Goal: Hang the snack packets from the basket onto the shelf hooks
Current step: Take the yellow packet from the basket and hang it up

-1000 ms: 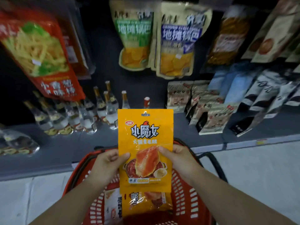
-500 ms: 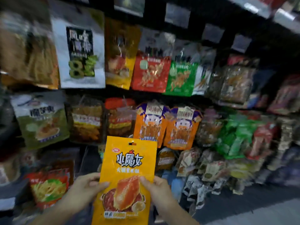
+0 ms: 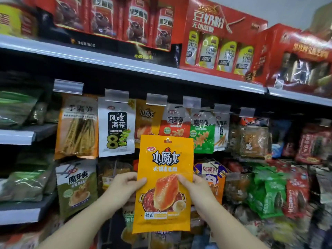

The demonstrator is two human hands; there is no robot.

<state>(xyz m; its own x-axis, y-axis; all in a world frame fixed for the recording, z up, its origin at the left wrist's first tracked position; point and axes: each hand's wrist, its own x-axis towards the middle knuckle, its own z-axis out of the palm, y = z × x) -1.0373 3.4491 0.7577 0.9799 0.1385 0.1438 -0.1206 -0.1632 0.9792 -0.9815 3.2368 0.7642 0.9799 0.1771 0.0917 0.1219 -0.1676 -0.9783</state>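
Note:
I hold an orange snack packet (image 3: 164, 184) upright in front of the shelf, its hang hole at the top. My left hand (image 3: 125, 186) grips its left edge and my right hand (image 3: 195, 187) grips its right edge. Just behind and above it a matching orange packet (image 3: 146, 119) hangs on a hook under a clear price tag holder (image 3: 156, 99). The held packet's top edge sits below that hook and overlaps the hanging packet's lower part. The basket is out of view.
A white seaweed packet (image 3: 116, 128) hangs left of the matching packet, a red-and-white packet (image 3: 175, 123) to its right. More packets fill the rows below. Red gift boxes (image 3: 221, 38) stand on the shelf (image 3: 125, 63) above.
The view has swung up from the red basket and bottom shelf to the upper hook rows. Both hands have raised the orange packet to just below a hanging matching packet.

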